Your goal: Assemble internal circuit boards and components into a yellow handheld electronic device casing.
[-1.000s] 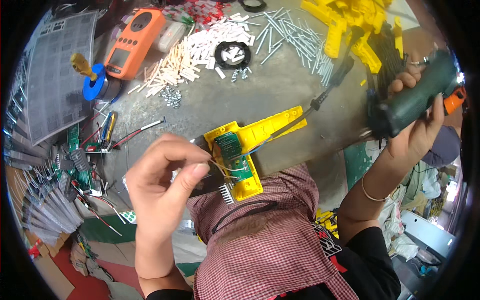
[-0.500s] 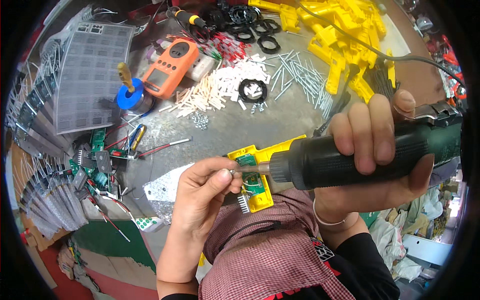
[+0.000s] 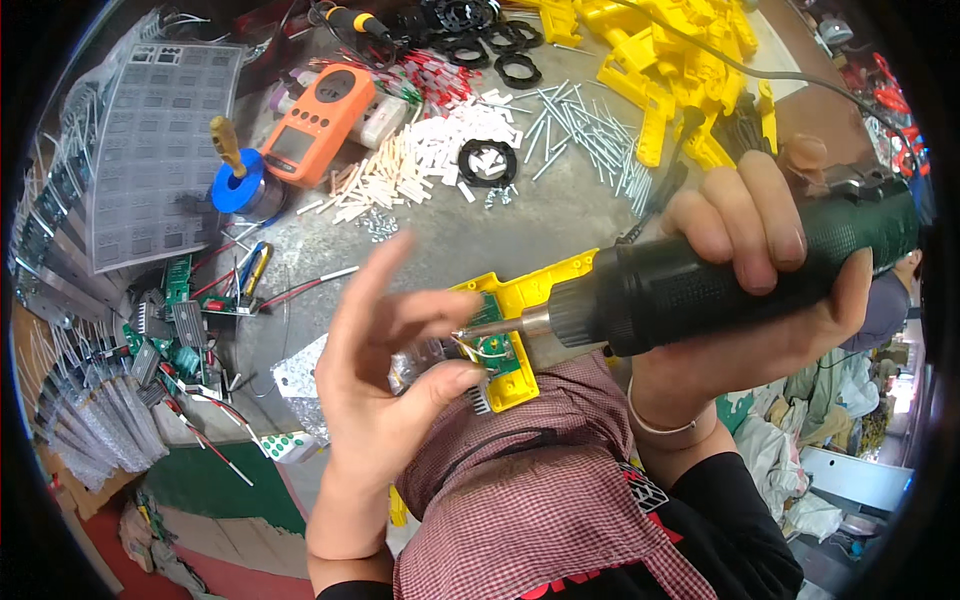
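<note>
A black electric screwdriver (image 3: 640, 285) lies level in my right hand (image 3: 700, 370), whose fingers wrap round its body. Its metal bit points left, with a small silver screw (image 3: 460, 334) seemingly at the tip. My left hand (image 3: 365, 400) is open beside the tip, thumb and fingers spread around it and blurred. Beneath the bit rests a yellow plastic housing half (image 3: 518, 388) near my lap. Inside it sits a green circuit board (image 3: 505, 362) with pale wires; a finned metal heat sink (image 3: 479, 401) shows at its lower edge. My left fingers partly cover the board.
Loose screws (image 3: 378, 226), white sleeves (image 3: 440, 145), long screws (image 3: 570, 130) and black rings (image 3: 487, 163) lie beyond. An orange meter (image 3: 318, 125) and a blue solder spool (image 3: 245, 190) stand left. Yellow housings (image 3: 680, 60) are piled at back right; a cable (image 3: 740, 68) crosses there.
My left hand has opened from a pinch on a small screw at the bit's tip. The screwdriver's rear has risen slightly, and the whole view has shifted a little.
</note>
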Demonstrator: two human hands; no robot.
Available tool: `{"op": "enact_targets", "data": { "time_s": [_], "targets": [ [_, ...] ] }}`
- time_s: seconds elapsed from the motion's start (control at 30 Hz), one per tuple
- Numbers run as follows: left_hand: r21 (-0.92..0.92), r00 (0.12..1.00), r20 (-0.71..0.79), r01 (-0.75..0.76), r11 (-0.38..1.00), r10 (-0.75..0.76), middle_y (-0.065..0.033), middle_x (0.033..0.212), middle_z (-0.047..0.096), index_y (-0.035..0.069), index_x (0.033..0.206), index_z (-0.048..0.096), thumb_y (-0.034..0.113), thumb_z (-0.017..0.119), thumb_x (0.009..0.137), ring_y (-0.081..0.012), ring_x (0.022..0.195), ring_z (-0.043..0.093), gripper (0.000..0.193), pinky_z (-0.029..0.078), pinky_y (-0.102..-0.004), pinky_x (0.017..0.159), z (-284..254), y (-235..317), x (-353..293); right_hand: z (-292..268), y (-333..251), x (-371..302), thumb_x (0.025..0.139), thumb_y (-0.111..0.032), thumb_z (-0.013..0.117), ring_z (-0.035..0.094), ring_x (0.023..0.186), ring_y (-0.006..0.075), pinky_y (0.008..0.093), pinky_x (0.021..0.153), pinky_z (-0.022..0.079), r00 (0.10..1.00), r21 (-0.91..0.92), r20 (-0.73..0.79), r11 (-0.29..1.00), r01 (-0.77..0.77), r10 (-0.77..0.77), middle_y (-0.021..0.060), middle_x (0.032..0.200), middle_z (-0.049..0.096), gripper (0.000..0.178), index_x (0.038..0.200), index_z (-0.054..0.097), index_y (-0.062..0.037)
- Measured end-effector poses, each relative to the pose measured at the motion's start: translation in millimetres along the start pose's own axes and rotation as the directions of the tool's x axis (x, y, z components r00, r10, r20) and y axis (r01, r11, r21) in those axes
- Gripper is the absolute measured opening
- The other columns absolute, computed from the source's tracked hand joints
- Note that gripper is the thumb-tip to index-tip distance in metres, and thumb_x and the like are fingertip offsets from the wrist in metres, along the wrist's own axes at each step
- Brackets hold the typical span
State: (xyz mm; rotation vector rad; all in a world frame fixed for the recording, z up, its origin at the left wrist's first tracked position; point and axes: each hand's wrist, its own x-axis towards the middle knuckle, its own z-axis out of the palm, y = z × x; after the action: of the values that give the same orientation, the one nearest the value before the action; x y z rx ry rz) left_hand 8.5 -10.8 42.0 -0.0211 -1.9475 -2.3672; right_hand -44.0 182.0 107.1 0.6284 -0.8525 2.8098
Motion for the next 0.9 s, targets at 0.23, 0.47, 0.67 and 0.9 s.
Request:
{"op": "enact_targets", "data": {
  "time_s": [0.23, 0.47, 0.67, 0.9],
  "targets": [
    [0.711, 0.863, 0.458, -0.499, 0.496, 0.212, -0.0085, 0.102, 0.067, 0.005, 0.146, 0.037, -0.002, 0.06, 0.078, -0.032, 0.114, 0.056, 0.072, 0.03, -0.0551, 0.107, -11.9, -31.5, 10.8, -10.3, -2.1, -23.8, 0.091, -0.041, 0.056, 0.046, 0.066, 0.0101, 0.0261, 0.067, 0.038, 0.998, -0.283, -0.043, 0.958, 0.041, -0.056, -0.0004, 0.079, 0.046, 0.052, 0.124, 0.045, -0.0015],
    [0.69, 0.81, 0.56, -0.571, 0.444, 0.173, -0.0094, 0.11, 0.068, 0.0, 0.145, 0.036, -0.006, 0.052, 0.069, -0.0321, 0.11, 0.057, 0.078, 0.036, -0.0506, 0.106, -14.2, -42.3, 13.8, -6.8, 7.5, -47.1, 0.079, -0.064, 0.066, 0.052, 0.057, 0.0132, 0.03, 0.061, 0.045, 0.977, -0.62, -0.202, 0.763, -0.184, 0.072, -0.0008, 0.071, 0.052, 0.073, 0.123, 0.045, -0.0103],
    [0.667, 0.823, 0.511, -0.561, 0.49, 0.247, -0.0116, 0.105, 0.069, -0.003, 0.145, 0.035, -0.008, 0.053, 0.067, -0.0336, 0.102, 0.061, 0.08, 0.046, -0.0439, 0.095, -14.0, -47.5, 12.8, 0.8, 8.3, -49.5, 0.08, -0.064, 0.068, 0.057, 0.062, 0.0162, 0.0327, 0.063, 0.048, 0.965, -0.702, -0.193, 0.662, -0.261, 0.175, 0.0021, 0.075, 0.055, 0.073, 0.122, 0.041, -0.0111],
    [0.659, 0.834, 0.479, -0.547, 0.516, 0.273, -0.0129, 0.103, 0.069, -0.003, 0.146, 0.034, -0.008, 0.054, 0.067, -0.0328, 0.102, 0.062, 0.082, 0.047, -0.0428, 0.094, -15.0, -50.4, 11.3, -1.7, 16.6, -56.7, 0.082, -0.058, 0.071, 0.058, 0.068, 0.0187, 0.0352, 0.068, 0.048, 0.97, -0.722, -0.117, 0.652, -0.23, 0.212, 0.0046, 0.078, 0.056, 0.072, 0.124, 0.039, -0.0086]
  ]
}}
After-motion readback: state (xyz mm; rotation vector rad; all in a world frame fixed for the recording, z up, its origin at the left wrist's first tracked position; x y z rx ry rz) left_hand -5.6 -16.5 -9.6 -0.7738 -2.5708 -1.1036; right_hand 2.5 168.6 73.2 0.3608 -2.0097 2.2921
